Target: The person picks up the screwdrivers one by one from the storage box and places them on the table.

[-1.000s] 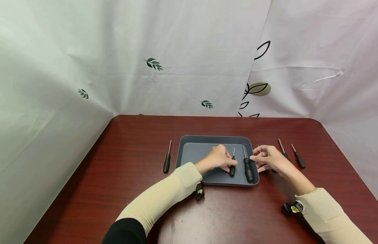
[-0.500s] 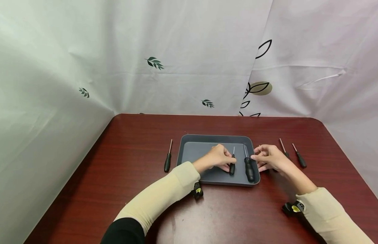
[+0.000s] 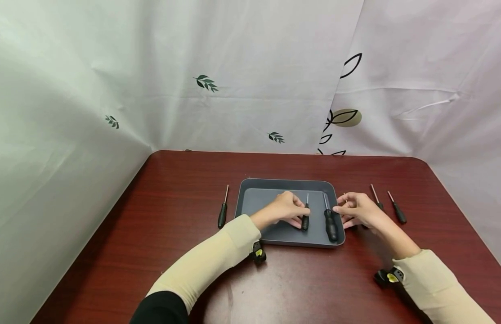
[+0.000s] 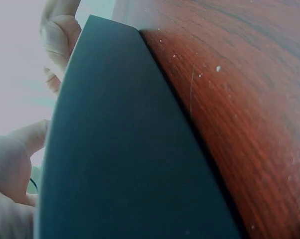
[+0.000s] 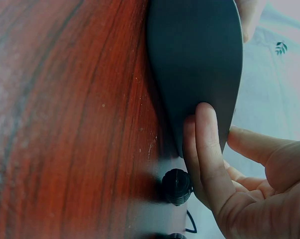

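Observation:
A grey tray [image 3: 250, 198] lies on the table. Over its floor, my left hand [image 3: 288, 209] pinches a small black-handled screwdriver [image 3: 305, 223] between thumb and fingers, shaft pointing away. A larger screwdriver [image 3: 330, 226] lies in the tray along the right side. My right hand [image 3: 357, 210] holds the tray's right edge, thumb at the rim and fingers [image 5: 207, 129] flat against the outer wall in the right wrist view. In the left wrist view, the tray's front wall [image 4: 115, 129] hides much of the left hand [image 4: 10, 164] and all of its screwdriver.
One screwdriver [image 3: 222, 215] lies left of the tray. Two more, a nearer one [image 3: 377, 200] and a farther one [image 3: 399, 212], lie to the right. A ridged black handle end [image 5: 176, 186] sits beside the right fingers. Patterned white cloth [image 3: 234, 67] hangs behind the table.
My left hand has shifted slightly left with the small screwdriver, away from the larger one. The right hand keeps its place at the tray's edge.

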`<state>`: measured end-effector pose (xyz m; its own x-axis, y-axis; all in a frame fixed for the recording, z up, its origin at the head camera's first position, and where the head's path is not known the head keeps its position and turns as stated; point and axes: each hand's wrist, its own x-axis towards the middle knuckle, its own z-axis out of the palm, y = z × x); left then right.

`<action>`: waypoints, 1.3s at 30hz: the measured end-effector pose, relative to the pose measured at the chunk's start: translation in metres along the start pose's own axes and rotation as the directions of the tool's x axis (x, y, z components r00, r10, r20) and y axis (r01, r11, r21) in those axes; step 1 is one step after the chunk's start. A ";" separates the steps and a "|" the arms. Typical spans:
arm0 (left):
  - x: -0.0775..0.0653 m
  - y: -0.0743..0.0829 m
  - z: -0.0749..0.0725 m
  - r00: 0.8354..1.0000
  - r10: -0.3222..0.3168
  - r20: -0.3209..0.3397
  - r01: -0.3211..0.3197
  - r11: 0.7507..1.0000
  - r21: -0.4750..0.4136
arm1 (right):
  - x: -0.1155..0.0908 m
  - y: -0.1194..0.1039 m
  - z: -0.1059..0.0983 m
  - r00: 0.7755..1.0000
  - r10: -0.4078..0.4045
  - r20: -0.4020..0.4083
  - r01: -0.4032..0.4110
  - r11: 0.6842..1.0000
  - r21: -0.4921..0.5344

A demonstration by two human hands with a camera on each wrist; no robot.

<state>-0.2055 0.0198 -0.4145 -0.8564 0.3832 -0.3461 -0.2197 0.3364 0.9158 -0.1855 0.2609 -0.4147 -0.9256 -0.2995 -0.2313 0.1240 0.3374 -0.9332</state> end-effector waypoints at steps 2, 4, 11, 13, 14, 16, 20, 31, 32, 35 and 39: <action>0.000 0.000 -0.001 1.000 -0.008 0.001 0.008 1.000 -0.007 | 0.000 0.000 0.000 1.000 -0.001 0.000 0.001 1.000 -0.004; 0.000 0.000 -0.003 1.000 -0.013 0.002 0.013 1.000 -0.012 | 0.000 0.000 0.000 1.000 -0.004 0.002 0.004 1.000 -0.007; -0.001 -0.002 -0.009 1.000 -0.013 0.010 0.013 1.000 -0.018 | 0.000 0.000 0.000 1.000 -0.010 0.006 0.010 1.000 -0.001; -0.002 -0.002 -0.011 1.000 -0.012 0.010 0.012 1.000 -0.020 | 0.000 0.000 0.000 1.000 -0.011 0.008 0.011 1.000 0.001; -0.003 -0.002 -0.011 1.000 -0.013 0.008 0.013 1.000 -0.026 | 0.000 0.000 0.000 1.000 -0.012 0.009 0.012 1.000 0.001; -0.004 -0.002 -0.013 1.000 -0.013 0.008 0.014 0.999 -0.036 | 0.000 0.001 0.000 1.000 -0.013 0.011 0.013 1.000 0.003; -0.005 -0.002 -0.015 1.000 -0.014 0.008 0.015 0.999 -0.048 | 0.000 0.001 -0.001 1.000 -0.011 0.015 0.011 1.000 0.007; -0.008 -0.001 -0.024 1.000 -0.002 0.019 0.003 0.999 -0.047 | -0.002 -0.002 0.000 0.999 0.005 0.040 -0.005 1.000 -0.003; -0.008 0.000 -0.024 1.000 -0.002 0.022 0.003 0.999 -0.048 | -0.002 -0.002 0.000 0.999 0.004 0.041 -0.004 1.000 -0.006; -0.007 0.000 -0.027 1.000 0.001 0.017 0.000 0.999 -0.044 | -0.001 -0.002 0.000 0.999 0.011 0.034 -0.011 1.000 -0.014; -0.007 -0.001 -0.030 1.000 0.002 0.019 -0.001 0.999 -0.049 | -0.001 -0.003 0.000 0.999 0.010 0.033 -0.010 1.000 -0.017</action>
<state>-0.2138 -0.0092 -0.4064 -0.8479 0.3999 -0.3481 -0.2412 0.2938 0.9249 -0.1846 0.2603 -0.4120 -0.9120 -0.3252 -0.2498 0.1268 0.3558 -0.9259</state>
